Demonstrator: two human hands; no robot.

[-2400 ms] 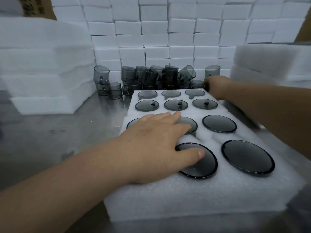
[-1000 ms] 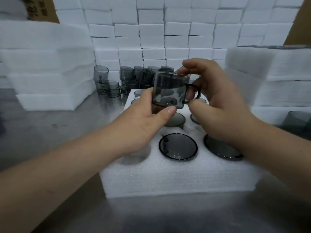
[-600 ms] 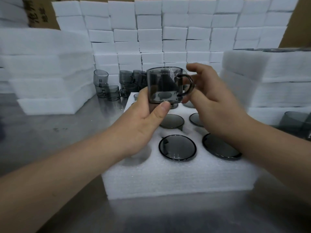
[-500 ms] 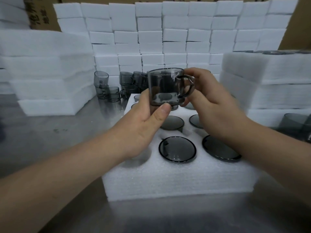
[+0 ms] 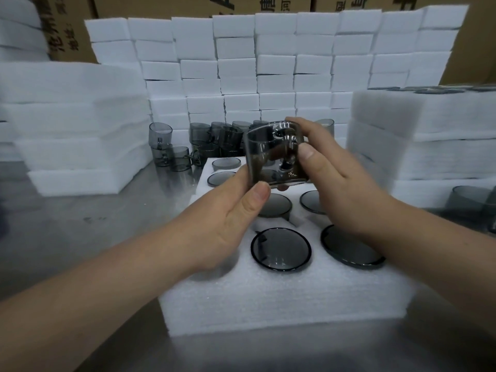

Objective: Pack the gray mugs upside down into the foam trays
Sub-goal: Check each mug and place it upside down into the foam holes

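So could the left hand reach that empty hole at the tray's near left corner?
Probably yes: the left hand hovers right above the empty hole, though it's holding the mug.

Translucent gray mug, tilted, held above the white foam tray; inverted mugs seated in its pockets; loose mugs at 12 o'clock.
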